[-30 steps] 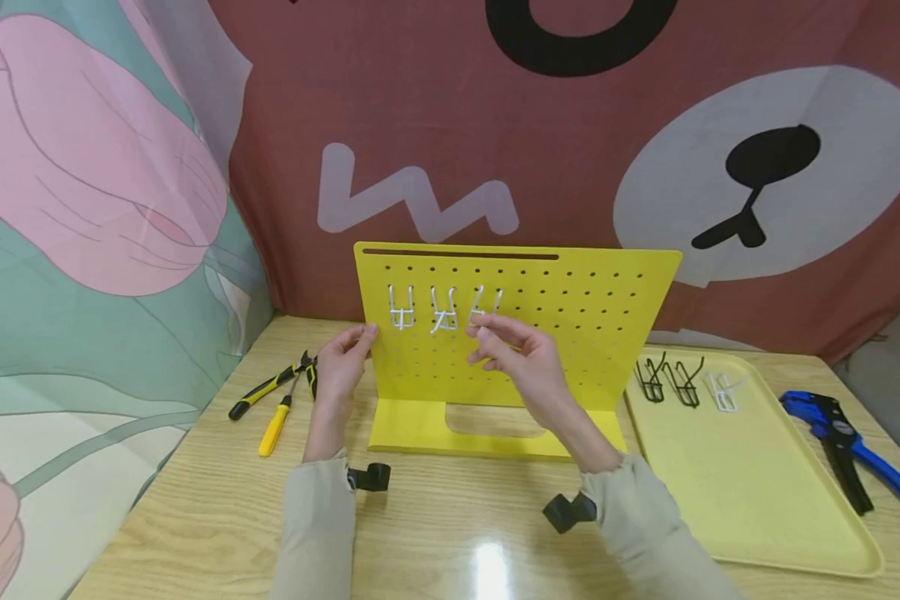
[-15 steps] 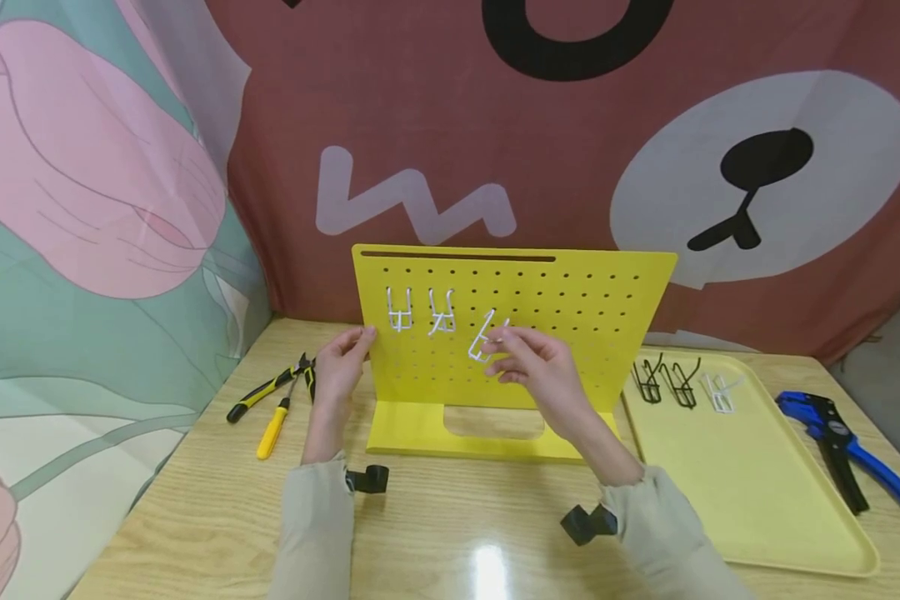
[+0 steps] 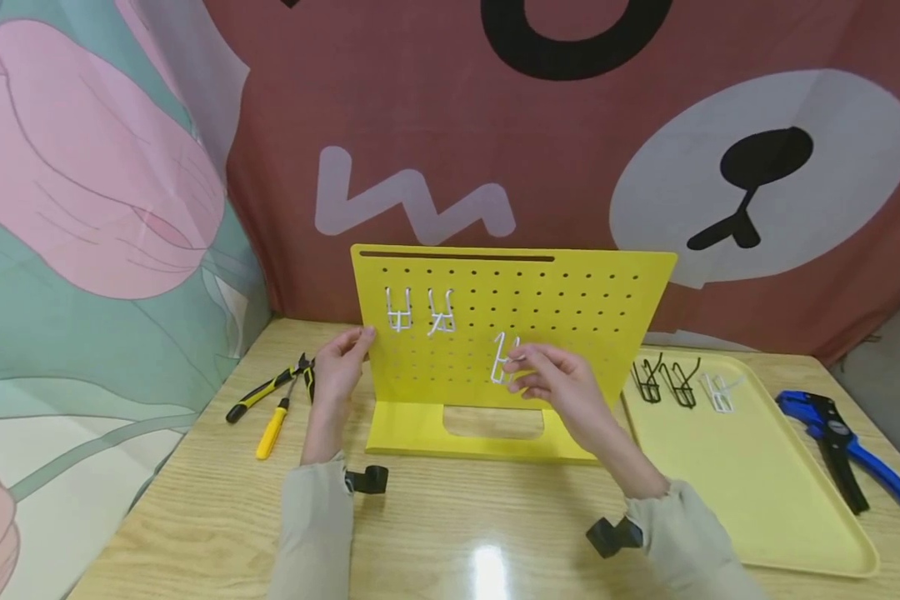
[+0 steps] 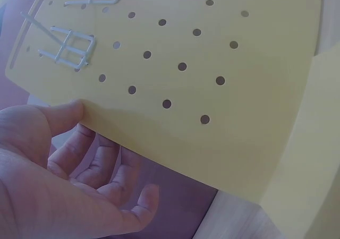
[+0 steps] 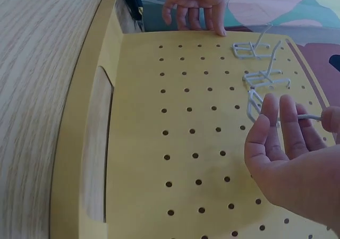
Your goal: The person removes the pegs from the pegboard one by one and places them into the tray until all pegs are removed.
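Note:
A yellow pegboard (image 3: 457,367) stands upright on its base. My left hand (image 3: 341,358) holds its left edge; in the left wrist view the thumb lies on the front face and the other fingers are behind the edge. Between thumb and fingertips, my right hand (image 3: 558,383) pinches a white wire pegboard hook (image 3: 499,362) in front of the lower middle of the board. Its far side is hidden by the fingers. Two more white hooks, one at the left (image 3: 399,314) and one beside it (image 3: 442,316), hang in the upper left holes.
On the right lies a cream tray (image 3: 750,500) with two black hooks (image 3: 681,387) and a white hook (image 3: 720,396) at its far end. Beyond it is a blue wire stripper (image 3: 832,433). Pliers (image 3: 262,392) and a yellow screwdriver (image 3: 272,432) lie at the left.
My right hand has moved right and down with the white hook, from beside the two hanging hooks to lower on the board. The left hand stays at the board's edge.

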`<action>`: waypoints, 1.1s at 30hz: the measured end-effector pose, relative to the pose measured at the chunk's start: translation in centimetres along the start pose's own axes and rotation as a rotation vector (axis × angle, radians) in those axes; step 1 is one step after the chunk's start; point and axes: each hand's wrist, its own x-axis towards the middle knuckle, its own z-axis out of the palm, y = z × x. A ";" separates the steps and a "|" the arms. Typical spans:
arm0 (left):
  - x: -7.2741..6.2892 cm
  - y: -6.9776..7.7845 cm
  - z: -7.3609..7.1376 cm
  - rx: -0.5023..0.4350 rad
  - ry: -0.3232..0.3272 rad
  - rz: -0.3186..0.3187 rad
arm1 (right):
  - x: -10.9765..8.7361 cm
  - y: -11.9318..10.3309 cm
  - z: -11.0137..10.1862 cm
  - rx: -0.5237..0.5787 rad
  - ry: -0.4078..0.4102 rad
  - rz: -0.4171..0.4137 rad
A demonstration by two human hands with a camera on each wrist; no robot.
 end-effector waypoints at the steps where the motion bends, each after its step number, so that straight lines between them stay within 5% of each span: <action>1: 0.0 0.0 0.0 0.001 0.001 -0.002 | -0.1 0.1 -0.2 -0.015 -0.003 0.001; 8: 0.1 0.1 0.2 -0.004 -0.002 -0.001 | -1.2 0.5 -2.2 -0.118 -0.054 -0.002; 33: 0.0 0.1 0.0 -0.010 0.001 0.001 | -3.9 2.2 -8.4 -0.212 -0.011 -0.003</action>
